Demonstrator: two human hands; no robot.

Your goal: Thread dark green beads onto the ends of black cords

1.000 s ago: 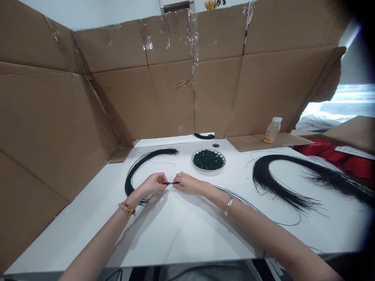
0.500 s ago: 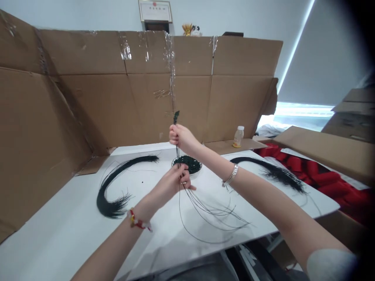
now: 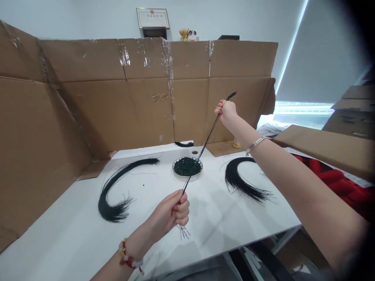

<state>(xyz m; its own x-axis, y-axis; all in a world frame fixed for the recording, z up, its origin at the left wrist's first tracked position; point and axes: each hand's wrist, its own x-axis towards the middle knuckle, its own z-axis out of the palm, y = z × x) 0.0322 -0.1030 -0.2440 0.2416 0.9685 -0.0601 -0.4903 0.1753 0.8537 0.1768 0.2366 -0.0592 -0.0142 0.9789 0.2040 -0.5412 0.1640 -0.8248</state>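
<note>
A bundle of thin dark wires [image 3: 208,137] stretches taut on a slant between my two hands. Up at the right, my right hand [image 3: 227,111] is closed round its upper end, where a dark green tip [image 3: 231,95] sticks out above the fist. My left hand [image 3: 174,210] grips the lower part, low over the front of the table, and loose wire ends fan out beneath it. Behind the bundle stands a round dish [image 3: 173,171] filled with small dark green pieces [image 3: 186,166]; the wires pass in front of its right side.
Curved bundles of black wire lie on the white table [image 3: 164,249], one at left [image 3: 108,207] and one at right [image 3: 234,175]. Cardboard walls [image 3: 140,113] enclose the back and left. A box with red items [image 3: 328,175] stands at right, and a small bottle [image 3: 236,143] is partly hidden behind my right arm.
My right hand has moved up and right, and my left hand down toward me, sliding closer to the wire ends. The loose wires that spread across the table are now drawn straight.
</note>
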